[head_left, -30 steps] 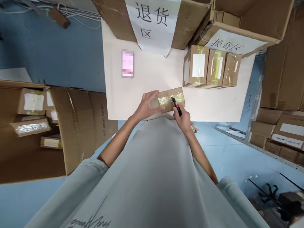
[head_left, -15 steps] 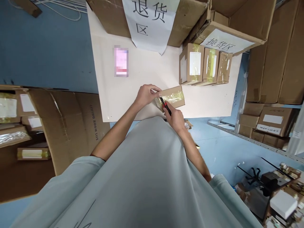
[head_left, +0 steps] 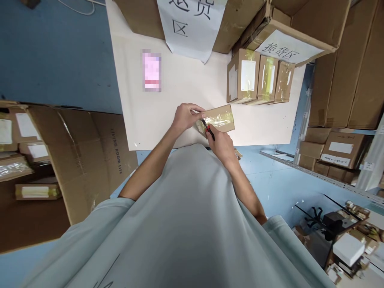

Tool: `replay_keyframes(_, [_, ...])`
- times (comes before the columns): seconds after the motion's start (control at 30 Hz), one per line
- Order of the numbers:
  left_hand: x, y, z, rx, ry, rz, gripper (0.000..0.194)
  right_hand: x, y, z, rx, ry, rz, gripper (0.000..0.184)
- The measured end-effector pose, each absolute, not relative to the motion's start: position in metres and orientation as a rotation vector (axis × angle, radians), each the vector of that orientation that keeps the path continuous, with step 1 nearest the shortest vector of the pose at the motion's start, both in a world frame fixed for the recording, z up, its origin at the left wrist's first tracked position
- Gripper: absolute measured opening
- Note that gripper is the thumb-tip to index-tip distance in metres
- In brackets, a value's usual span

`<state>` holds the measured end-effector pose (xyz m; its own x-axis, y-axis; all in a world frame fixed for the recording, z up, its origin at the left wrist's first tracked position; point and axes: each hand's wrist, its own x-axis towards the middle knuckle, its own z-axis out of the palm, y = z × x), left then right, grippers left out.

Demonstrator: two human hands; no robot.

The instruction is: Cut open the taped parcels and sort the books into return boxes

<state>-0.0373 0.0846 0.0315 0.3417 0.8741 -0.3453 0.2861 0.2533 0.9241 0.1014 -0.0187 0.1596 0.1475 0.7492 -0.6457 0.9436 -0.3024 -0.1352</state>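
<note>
A small cardboard box (head_left: 220, 118) wrapped in yellowish clear tape lies near the front edge of the white table (head_left: 180, 96). My left hand (head_left: 184, 117) is closed on the box's left end, fingers over its top. My right hand (head_left: 219, 142) grips a red and black box cutter (head_left: 207, 129), whose tip touches the tape at the box's left end.
Three taped boxes (head_left: 259, 76) stand at the table's right rear. A phone (head_left: 151, 71) lies at the left. Large cartons with paper signs (head_left: 192, 24) line the back. An open carton of parcels (head_left: 60, 156) sits on the floor left, shelving (head_left: 336, 160) right.
The cutter has travelled leftward along the box's tape, from its middle to its left end. My left hand has shifted its fingers onto the box's top corner.
</note>
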Motion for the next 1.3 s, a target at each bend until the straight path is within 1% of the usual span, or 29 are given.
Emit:
replay_keyframes(0.27, [-0.035,0.072,0.029,1.275,1.254,0.589,0.015,0.105,-0.028,0.165,2.043,1.611,-0.92,0.049])
replay_keyframes(0.47, [-0.033,0.067,0.032,1.275,1.292,0.6,0.018,0.113,-0.042,0.167,1.951,1.587,-0.899,0.046])
replay_keyframes(0.7, [-0.032,0.058,0.039,1.246,1.331,0.605,0.023,0.122,-0.052,0.16,1.874,1.629,-0.928,0.052])
replay_keyframes(1.03, [-0.026,0.047,0.039,1.237,1.419,0.65,0.024,0.137,-0.066,0.156,1.791,1.713,-0.961,0.058])
replay_keyframes(1.2, [-0.025,0.045,0.035,1.21,1.464,0.67,0.024,0.138,-0.059,0.158,1.723,1.74,-0.975,0.06])
replay_keyframes(1.3, [-0.022,0.046,0.033,1.212,1.492,0.679,0.022,0.13,-0.052,0.158,1.671,1.787,-0.968,0.065])
